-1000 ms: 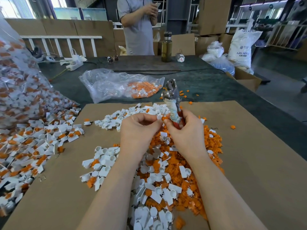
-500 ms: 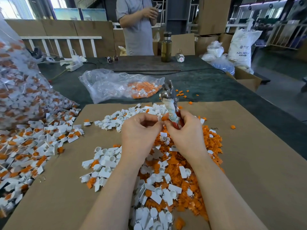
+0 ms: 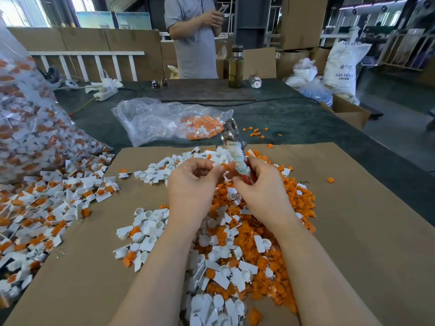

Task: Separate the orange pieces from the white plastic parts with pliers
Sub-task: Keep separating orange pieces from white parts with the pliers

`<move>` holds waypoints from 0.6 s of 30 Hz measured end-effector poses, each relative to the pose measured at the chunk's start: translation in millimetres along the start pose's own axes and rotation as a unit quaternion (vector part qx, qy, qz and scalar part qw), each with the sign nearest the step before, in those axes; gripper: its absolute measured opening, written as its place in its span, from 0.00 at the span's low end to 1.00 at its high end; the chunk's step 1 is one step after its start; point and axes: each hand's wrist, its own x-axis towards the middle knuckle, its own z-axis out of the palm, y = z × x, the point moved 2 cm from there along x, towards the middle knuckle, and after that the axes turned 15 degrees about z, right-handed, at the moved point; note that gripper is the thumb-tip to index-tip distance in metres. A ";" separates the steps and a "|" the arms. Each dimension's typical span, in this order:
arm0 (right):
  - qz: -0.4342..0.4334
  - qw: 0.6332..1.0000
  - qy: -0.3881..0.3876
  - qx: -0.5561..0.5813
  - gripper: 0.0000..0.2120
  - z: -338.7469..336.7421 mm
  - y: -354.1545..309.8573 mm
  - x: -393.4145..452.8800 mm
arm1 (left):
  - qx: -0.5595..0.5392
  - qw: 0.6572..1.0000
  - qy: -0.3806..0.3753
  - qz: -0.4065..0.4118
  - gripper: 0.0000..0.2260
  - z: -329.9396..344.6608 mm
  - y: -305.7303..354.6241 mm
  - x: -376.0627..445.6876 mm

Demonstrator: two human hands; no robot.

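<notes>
Pliers (image 3: 235,147) stood nose-up in the curled right hand (image 3: 263,191), handles wrapped in cloth, left hand (image 3: 193,184) just beside it pinching a small white plastic part (image 3: 217,164) with an orange piece, mixed pile of orange pieces (image 3: 294,203) beneath both hands on brown cardboard (image 3: 364,231)

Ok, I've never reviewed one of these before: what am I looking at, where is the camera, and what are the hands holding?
There is no machine here: a person works with bare hands, and one camera worn on their head looks forward and down. The right hand grips pliers, tip pointing up and away. The left hand pinches a small white plastic part next to them. Beneath lies a cardboard sheet carrying a mixed pile of orange pieces and white parts. Unsorted parts spill from a big bag on the left; a smaller clear bag lies farther back. Another person stands across the table.
</notes>
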 end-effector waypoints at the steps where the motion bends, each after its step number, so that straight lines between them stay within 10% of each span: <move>1: 0.005 1.000 -0.013 -0.004 0.07 -1.9 0.0 -0.3 | -0.015 1.000 0.003 -0.002 0.05 -1.1 -0.4 0.7; 18: 0.069 0.969 -0.225 -0.081 0.21 -17.1 1.8 -5.1 | -0.194 0.981 0.017 0.016 0.01 -18.4 -9.2 10.7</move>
